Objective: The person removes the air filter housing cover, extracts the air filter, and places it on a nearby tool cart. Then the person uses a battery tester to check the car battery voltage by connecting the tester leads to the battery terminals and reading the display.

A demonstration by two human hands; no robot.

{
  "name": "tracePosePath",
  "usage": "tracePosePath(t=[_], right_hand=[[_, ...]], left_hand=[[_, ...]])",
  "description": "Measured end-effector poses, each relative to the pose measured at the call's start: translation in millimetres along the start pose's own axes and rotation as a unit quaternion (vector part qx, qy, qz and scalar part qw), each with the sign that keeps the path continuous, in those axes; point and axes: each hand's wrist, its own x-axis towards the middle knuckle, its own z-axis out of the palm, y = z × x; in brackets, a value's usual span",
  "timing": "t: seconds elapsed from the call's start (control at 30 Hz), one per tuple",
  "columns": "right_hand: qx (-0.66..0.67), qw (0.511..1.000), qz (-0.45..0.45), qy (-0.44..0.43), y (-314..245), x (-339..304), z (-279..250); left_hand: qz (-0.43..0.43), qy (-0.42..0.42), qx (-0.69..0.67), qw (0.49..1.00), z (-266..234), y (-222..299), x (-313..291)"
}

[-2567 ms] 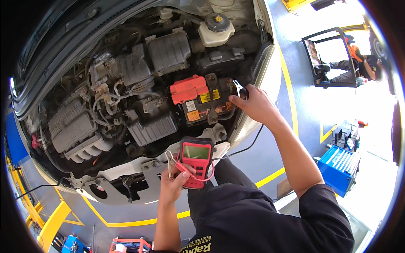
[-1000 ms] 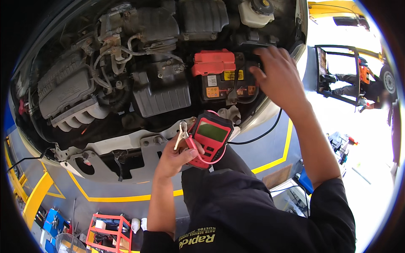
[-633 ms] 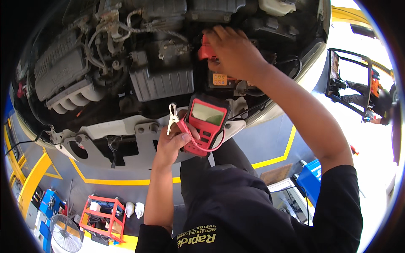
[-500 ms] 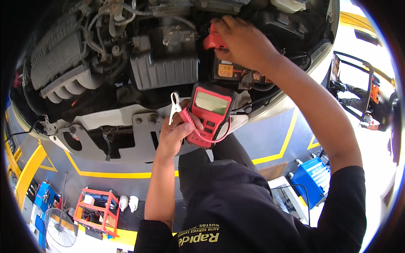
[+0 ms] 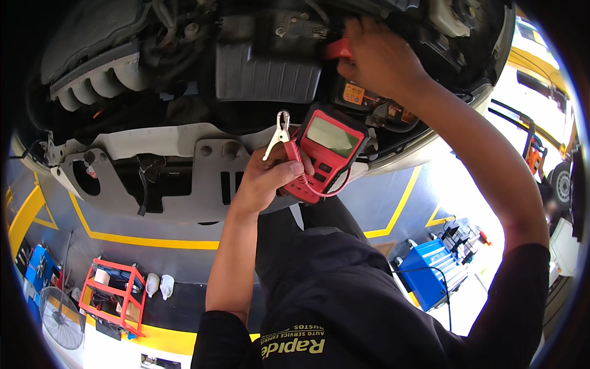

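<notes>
Left hand: we are gripping a red battery tester (image 5: 326,154) in our left hand (image 5: 265,179), fingers curled tight around its lower edge, with the thumb lying across its side.
Tester: it is sitting tilted in front of the car's front panel, grey screen facing up toward us, just below the battery.
Loose clip: a metal clamp (image 5: 278,134) with a red lead is sticking up beside our left thumb, jaws pointing up and left; the red lead is looping under the tester.
Right hand: we are reaching our right hand (image 5: 378,58) up into the engine bay, fingers bent and closed over a red clip (image 5: 338,49) at the top of the battery. We are seeing only a small red part of that clip past the fingers.
Battery: the battery (image 5: 369,101) is lying under our right wrist, its orange and yellow labels showing, just right of the black ribbed engine cover (image 5: 267,80).
Around us: a grey front panel (image 5: 178,178) is running across below the engine; a red cart (image 5: 117,295) and a blue tool chest (image 5: 430,277) are standing on the floor, well apart, beside yellow floor lines (image 5: 153,241).
</notes>
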Motion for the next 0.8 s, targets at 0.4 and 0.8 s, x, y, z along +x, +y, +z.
tracePosePath(t=[0.4, 0.8], right_hand=[[-0.033, 0.998, -0.015, -0.052, 1.0, 12.4, -11.2], [-0.044, 0.941, -0.073, -0.329, 14.1, 43.0, -41.4]], left_hand=[[-0.005, -0.008, -0.005, 1.000, -8.1, -7.2, -3.2], [-0.018, -0.004, -0.015, 1.000, -9.0, -13.9, -8.3]])
